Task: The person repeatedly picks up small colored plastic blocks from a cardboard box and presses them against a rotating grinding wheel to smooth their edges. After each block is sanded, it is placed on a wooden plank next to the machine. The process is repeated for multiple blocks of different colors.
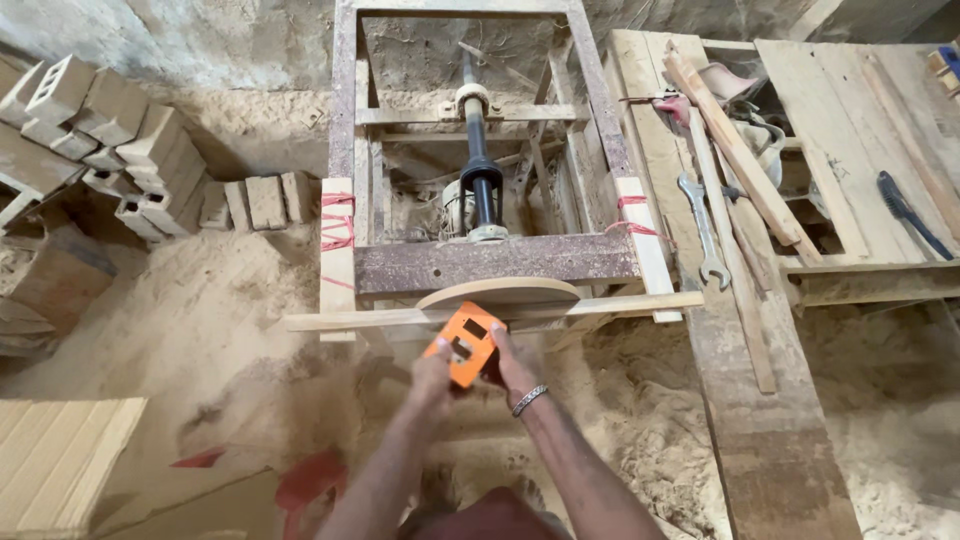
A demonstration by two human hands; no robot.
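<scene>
Right, I'm looking straight down from the head camera, and both hands are up in front of me on one thing: an orange plastic piece (468, 343), flat and roughly square, with rectangular cut-outs through it. My left hand (432, 380) grips its lower left edge, fingers curled onto the plastic. My right hand (513, 366) clasps the lower right side, thumb on the face; a metal bracelet (529, 400) sits on that wrist. So both hands are closed around the same orange piece, which is tilted, one corner pointing up.

The piece hangs just in front of a round wooden disc (498, 292), its top corner right at the disc's rim; I can't tell whether they touch. The disc rests on a long wooden slat (370, 319) running across the front of a weathered wooden frame (480, 262). Inside the frame a dark metal shaft (478, 150) runs down to a fitting at the bottom.

Off to the right, a plank bench (760, 430) carries an open-ended spanner (703, 230) and several loose wooden strips (735, 150). On the left, hollow clay bricks (110, 140) are stacked against the wall. Sawdust (200, 330) covers the ground everywhere below.
</scene>
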